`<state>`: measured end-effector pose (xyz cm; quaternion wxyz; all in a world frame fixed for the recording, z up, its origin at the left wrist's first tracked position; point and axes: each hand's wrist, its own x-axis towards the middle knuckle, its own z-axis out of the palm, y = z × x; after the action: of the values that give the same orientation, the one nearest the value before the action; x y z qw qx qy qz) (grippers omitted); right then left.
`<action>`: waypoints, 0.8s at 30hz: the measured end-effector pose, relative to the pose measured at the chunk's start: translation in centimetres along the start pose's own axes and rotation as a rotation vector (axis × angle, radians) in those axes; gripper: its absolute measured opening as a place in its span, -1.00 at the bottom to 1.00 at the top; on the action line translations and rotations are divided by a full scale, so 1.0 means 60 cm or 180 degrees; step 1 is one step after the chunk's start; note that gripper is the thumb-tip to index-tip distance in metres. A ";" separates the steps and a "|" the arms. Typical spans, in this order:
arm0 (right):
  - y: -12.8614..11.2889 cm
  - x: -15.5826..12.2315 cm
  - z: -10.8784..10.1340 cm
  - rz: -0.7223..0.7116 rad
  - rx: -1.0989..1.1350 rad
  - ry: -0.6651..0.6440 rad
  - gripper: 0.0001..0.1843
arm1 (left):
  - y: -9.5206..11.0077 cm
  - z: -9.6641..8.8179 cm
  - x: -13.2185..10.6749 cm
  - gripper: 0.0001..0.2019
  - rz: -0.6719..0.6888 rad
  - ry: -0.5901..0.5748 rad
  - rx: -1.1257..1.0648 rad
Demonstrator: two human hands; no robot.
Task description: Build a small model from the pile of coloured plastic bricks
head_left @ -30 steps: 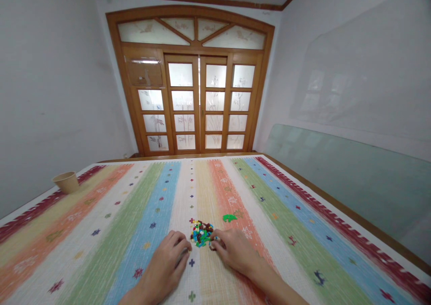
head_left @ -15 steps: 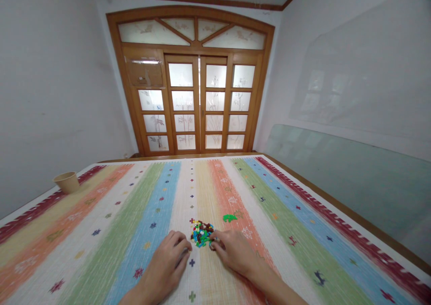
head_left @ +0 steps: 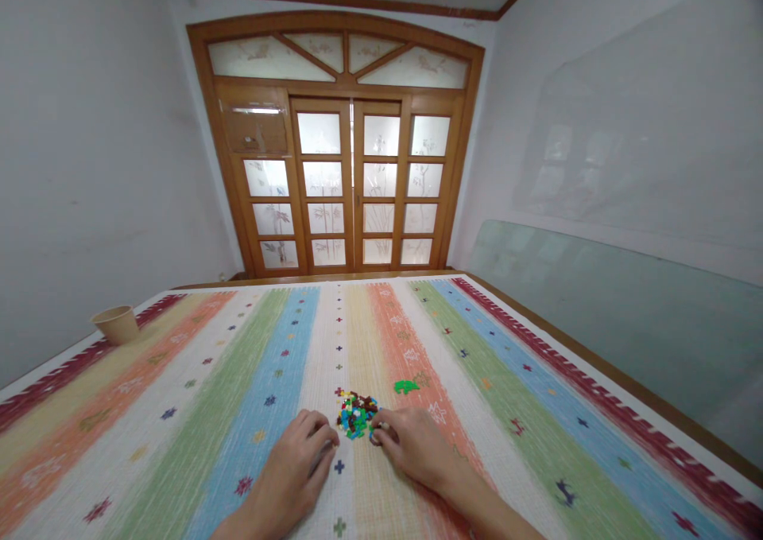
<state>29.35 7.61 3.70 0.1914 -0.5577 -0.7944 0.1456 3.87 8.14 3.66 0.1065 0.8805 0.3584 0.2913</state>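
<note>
A small heap of tiny coloured building bricks (head_left: 356, 414) lies on the striped cloth (head_left: 513, 381) in front of me. My left hand (head_left: 295, 468) rests just left of the heap, its fingers curled under, and I cannot see anything in them. My right hand (head_left: 411, 444) sits just right of the heap, with fingertips pinched together on a tiny piece at the heap's edge. A small green brick figure (head_left: 406, 386) stands apart, a little beyond and to the right of the heap.
A tan paper cup (head_left: 117, 323) stands at the far left edge of the cloth. A wooden glazed door (head_left: 351, 182) fills the far wall. A glass pane (head_left: 613, 301) leans along the right wall beside the table's edge.
Both hands stay at the heap almost unmoved. The right fingertips have shifted very slightly at the heap's edge.
</note>
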 end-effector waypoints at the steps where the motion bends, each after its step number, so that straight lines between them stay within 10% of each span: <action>1: 0.001 0.000 0.000 0.0010 0.0012 0.0006 -0.79 | 0.000 0.000 0.000 -0.84 -0.0005 -0.0006 -0.0002; 24: 0.035 0.013 -0.039 0.0205 0.0106 0.0435 -0.75 | 0.000 -0.001 0.003 -0.84 0.0074 0.0150 -0.0032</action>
<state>31.95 9.12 4.92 0.2497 -0.5883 -0.7586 0.1264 3.94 8.28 3.77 0.0990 0.8770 0.3491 0.3151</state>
